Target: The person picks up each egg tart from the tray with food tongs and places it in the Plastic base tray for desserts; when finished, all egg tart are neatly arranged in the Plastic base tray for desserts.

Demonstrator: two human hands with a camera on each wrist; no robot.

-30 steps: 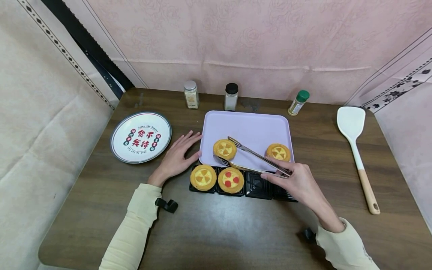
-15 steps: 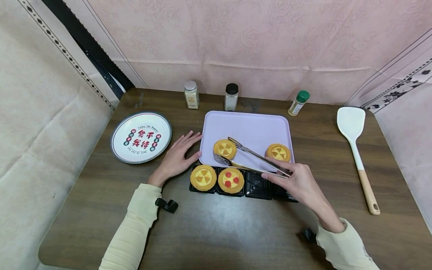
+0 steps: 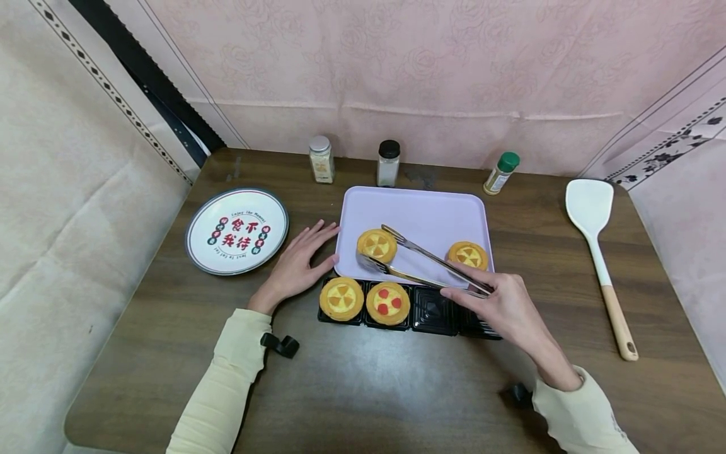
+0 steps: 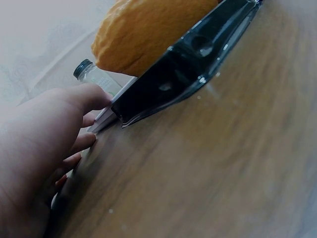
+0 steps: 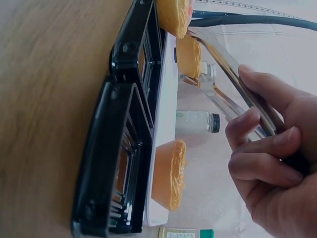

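My right hand (image 3: 501, 306) grips a pair of metal tongs (image 3: 422, 251). Their tips stand on either side of a round yellow-topped tart (image 3: 377, 245) on the lilac tray (image 3: 414, 208). A second yellow-topped tart (image 3: 468, 255) sits at the tray's right side, just beyond my right fingers. My left hand (image 3: 300, 265) lies with fingers spread, thumb and fingertips at the tray's left edge. In front of the tray is a black sectioned container (image 3: 433, 310); its two left sections bear a yellow-topped tart (image 3: 341, 299) and a red-dotted tart (image 3: 388, 303).
A white plate (image 3: 237, 214) with red characters lies left of my left hand. Three seasoning jars, silver-capped (image 3: 321, 160), black-capped (image 3: 388, 164) and green-capped (image 3: 501, 173), stand along the back. A white spatula (image 3: 592, 214) with a wooden handle lies at the right.
The tart between the tongs has shifted slightly up and left in the head view, with the tongs moving along with it. My left hand has stayed in place.
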